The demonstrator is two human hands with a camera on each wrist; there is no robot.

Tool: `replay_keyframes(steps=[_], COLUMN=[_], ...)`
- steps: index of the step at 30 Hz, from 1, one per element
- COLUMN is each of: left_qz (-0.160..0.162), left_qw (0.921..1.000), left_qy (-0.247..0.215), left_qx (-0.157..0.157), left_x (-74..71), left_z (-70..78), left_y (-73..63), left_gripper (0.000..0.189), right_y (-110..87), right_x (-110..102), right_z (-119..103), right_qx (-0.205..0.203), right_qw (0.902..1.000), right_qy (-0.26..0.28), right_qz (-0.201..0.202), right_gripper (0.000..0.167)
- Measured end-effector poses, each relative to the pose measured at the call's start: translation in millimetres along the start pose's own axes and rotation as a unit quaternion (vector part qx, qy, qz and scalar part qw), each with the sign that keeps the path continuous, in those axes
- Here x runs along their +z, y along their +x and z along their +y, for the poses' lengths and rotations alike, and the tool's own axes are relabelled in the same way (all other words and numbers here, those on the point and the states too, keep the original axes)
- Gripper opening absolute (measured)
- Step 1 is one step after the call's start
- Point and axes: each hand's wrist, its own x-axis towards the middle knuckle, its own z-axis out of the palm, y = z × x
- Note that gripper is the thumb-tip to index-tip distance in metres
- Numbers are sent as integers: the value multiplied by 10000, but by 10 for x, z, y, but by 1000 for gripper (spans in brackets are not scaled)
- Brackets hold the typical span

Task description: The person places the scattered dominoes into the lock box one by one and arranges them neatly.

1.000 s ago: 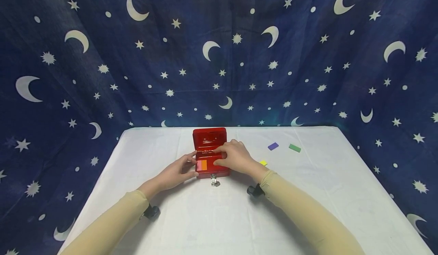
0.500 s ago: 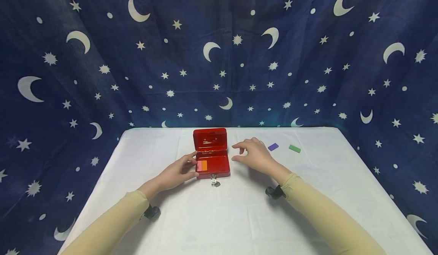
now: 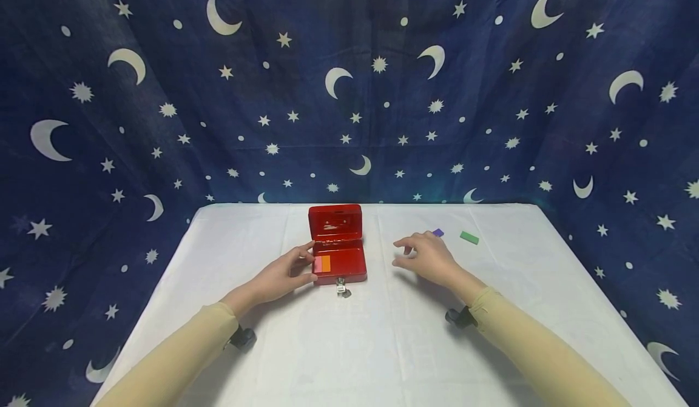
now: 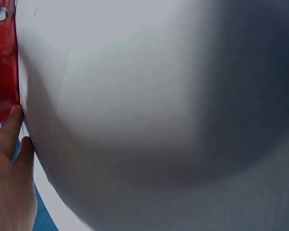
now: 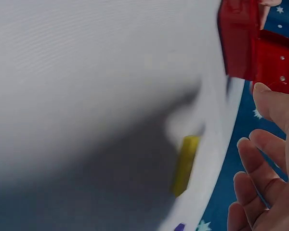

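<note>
A red metal cash box stands with its lid raised. Inside, along the left wall, lie a pink block and an orange block. My left hand touches the box's left side, thumb near the front corner and fingers farther back. To the right of the box hovers my right hand, fingers loosely bent, with nothing between them. A yellow block lies on the cloth near it in the right wrist view; in the head view the hand hides that block.
Beyond my right hand lie a partly covered purple block and a green block. A lock with a key sits at the box's front. White cloth covers the table, with a starry blue curtain behind.
My right hand has left the inside of the box and moved right, over the yellow block and partly over the purple one. My left hand stays at the box.
</note>
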Motion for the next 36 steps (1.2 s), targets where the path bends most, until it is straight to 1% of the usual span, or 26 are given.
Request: replay_keyframes(steps=[4,8,12,15,19,26,31,36], left_qz=[-4,-2,-18,-24,-30,0,-37,-40], left_qw=[10000,10000,10000,10000,10000,9999,9999,9999], left_qy=[10,36,40,33,11,-14,0,-44], left_qx=[25,-13,-6,16,-35,-130,-143,-134], left_x=[2,-1,-11,-16,-13,12,14,3], left_z=[-5,-1,2,5,12,-8,-12,-2], left_y=[3,2,-1,-1,0,10,10,3], left_gripper=[45,45,44,44,45,45,45,48], right_y=[-84,-175,-257,-300,-341,-376,-392,-409], right_x=[41,60,63,66,73,115,134,152], right_z=[121,236,305,323,327,348,359,355], right_qx=[151,139,177,281,436,560,691,990], right_qw=[9998,9998,9995,9989,9979,9965,9956,9936], right_qy=[-65,-123,-221,-308,-384,-487,-463,-302], right_qz=[-103,-38,111,219,297,389,438,463], right_gripper=[46,46,47,47,47,51,56,62])
